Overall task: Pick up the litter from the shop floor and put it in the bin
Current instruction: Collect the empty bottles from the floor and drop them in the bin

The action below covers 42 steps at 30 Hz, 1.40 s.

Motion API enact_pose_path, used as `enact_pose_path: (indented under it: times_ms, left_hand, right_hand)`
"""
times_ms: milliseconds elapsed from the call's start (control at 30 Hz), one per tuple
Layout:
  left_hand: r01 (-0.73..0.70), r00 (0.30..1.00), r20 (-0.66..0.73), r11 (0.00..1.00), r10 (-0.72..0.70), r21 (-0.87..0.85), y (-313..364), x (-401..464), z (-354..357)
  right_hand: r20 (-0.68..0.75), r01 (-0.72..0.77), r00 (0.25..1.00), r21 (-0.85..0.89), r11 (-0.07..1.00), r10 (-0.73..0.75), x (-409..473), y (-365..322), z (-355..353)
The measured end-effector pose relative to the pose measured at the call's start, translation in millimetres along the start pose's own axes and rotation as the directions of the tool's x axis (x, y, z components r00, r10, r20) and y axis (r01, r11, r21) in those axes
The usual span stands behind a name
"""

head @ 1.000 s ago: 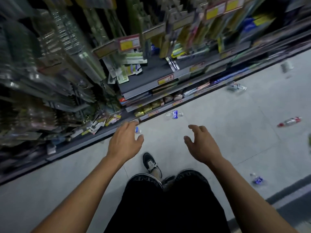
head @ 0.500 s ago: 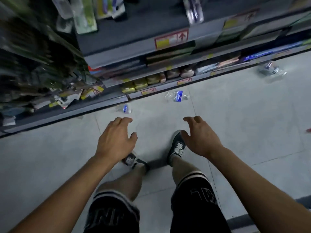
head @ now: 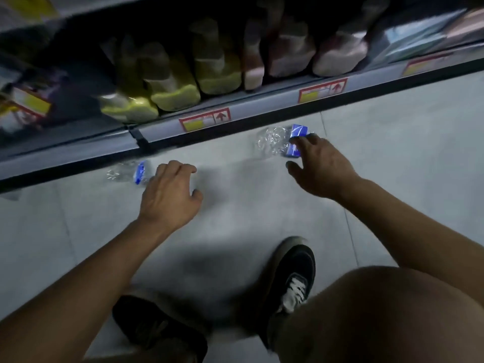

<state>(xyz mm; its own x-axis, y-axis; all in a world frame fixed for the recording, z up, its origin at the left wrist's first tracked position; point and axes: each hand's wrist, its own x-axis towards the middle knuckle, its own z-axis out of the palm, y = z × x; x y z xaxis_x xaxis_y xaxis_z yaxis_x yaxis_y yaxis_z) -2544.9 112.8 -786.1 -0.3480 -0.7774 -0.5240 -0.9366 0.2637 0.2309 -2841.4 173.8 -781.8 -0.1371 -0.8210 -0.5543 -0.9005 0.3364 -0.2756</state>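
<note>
Two plastic bottles lie on the grey floor next to the shelf base. A crushed clear bottle with a blue label [head: 273, 142] lies at centre right. My right hand [head: 323, 170] reaches over it, fingertips on the blue label, thumb spread apart below; the fingers do not close round it. A smaller clear bottle with a blue band [head: 125, 174] lies at the left, partly against the shelf's kick strip. My left hand [head: 169, 196] hovers just right of it with loosely curled fingers and holds nothing. No bin is in view.
The bottom shelf edge [head: 262, 106] with red-framed price tags runs across just behind the bottles. Yellow and pink packs [head: 172, 93] fill the shelf. My dark shoes [head: 293, 279] and bent knee [head: 379, 315] take up the lower frame.
I have crouched down and the view has closed in on the floor. Both hands moved forward to the bottles; the right hand now touches the crushed bottle's label.
</note>
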Motion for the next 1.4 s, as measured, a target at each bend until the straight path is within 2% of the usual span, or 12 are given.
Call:
enact_pose_path:
  times_ms: [133, 233, 400, 567, 800, 967, 1100, 1200, 1400]
  left_hand:
    - [-0.028, 0.994, -0.098, 0.991, 0.041, 0.129, -36.9, 50.4, 53.9]
    - [-0.034, 0.989, -0.134, 0.975, 0.065, 0.218, -59.2, 73.2, 70.1]
    - [0.107, 0.994, -0.041, 0.941, -0.099, 0.321, -82.2, 66.5, 64.3]
    - [0.169, 0.982, 0.002, 0.895, -0.186, 0.413, -105.8, 63.6, 68.5]
    - [0.235, 0.972, -0.078, 0.913, -0.222, 0.335, -127.1, 71.4, 73.8]
    - [0.197, 0.979, -0.102, 0.942, -0.175, 0.27, -126.5, 59.6, 73.8]
    - [0.183, 0.982, -0.064, 0.978, -0.177, 0.098, -110.3, 51.2, 66.3]
    - [0.157, 0.987, -0.047, 0.987, -0.155, 0.021, -94.7, 30.5, 47.9]
    - [0.06, 0.991, -0.114, 0.99, -0.074, -0.126, -47.8, -65.6, -30.2]
  right_hand:
    - [-0.058, 0.05, 0.997, -0.115, 0.992, -0.057, 64.3, 29.0, 49.6]
    - [-0.042, 0.041, 0.998, -0.229, 0.973, -0.052, 96.9, 39.3, 75.0]
    - [-0.056, 0.011, 0.998, -0.274, 0.962, -0.027, 102.0, 31.4, 87.9]
    - [-0.066, 0.023, 0.997, -0.272, 0.962, -0.043, 84.3, 17.8, 102.8]
    - [-0.093, 0.039, 0.994, -0.229, 0.973, -0.062, 66.3, -3.6, 112.3]
    - [-0.053, 0.095, 0.992, -0.266, 0.959, -0.113, 43.5, -21.6, 109.4]
    - [-0.013, 0.123, 0.991, -0.293, 0.948, -0.133, 34.6, -38.2, 99.0]
    - [0.019, 0.13, 0.991, -0.292, 0.947, -0.13, 17.2, -55.2, 76.4]
    - [0.081, 0.164, 0.986, -0.318, 0.934, -0.146, -71.9, -98.3, -15.1]
